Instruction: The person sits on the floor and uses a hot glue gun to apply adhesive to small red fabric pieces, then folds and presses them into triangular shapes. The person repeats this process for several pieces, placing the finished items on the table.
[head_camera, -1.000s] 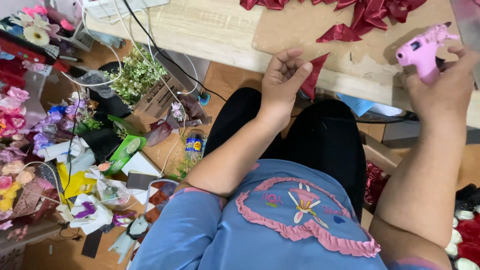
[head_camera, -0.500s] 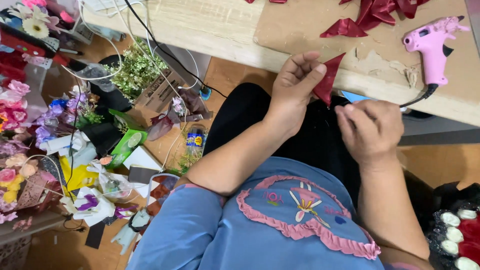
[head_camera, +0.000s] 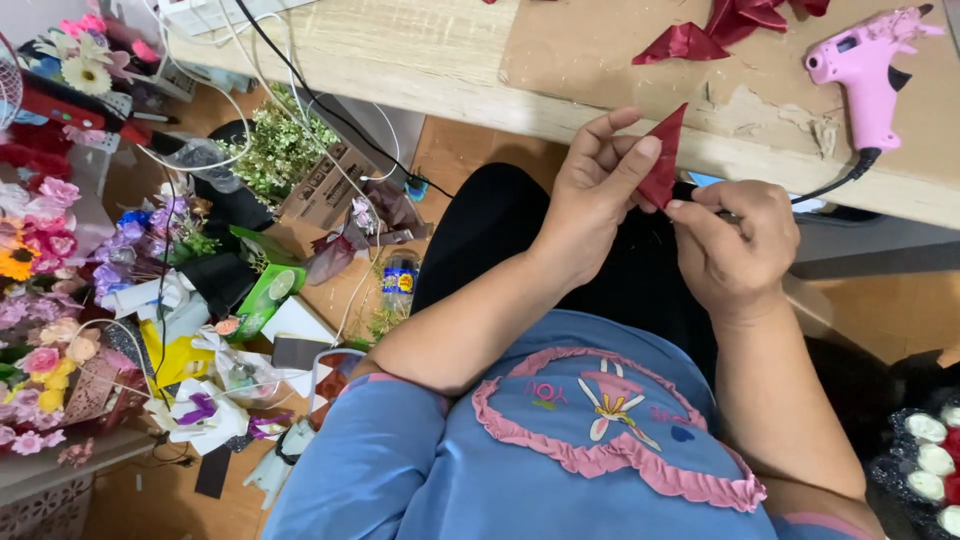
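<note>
While I watch from above, left hand (head_camera: 590, 195) pinches red ribbon piece (head_camera: 664, 160) over lap, held up for folding | right hand (head_camera: 735, 240) pinches its lower edge | pink glue gun (head_camera: 865, 70) parked on cardboard mat (head_camera: 600, 50), within reach

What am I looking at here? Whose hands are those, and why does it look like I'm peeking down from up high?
A person wears a camera on their head, so you see what they see when looking down at their lap. There is no machine, only two bare hands. The left hand and the right hand together hold a small dark red triangle of folded ribbon. In front of them is a wooden table. On it lie a pink glue gun with a black cord and more red ribbon pieces. On the floor to the left sit lots of artificial flowers and craft bits.
</note>
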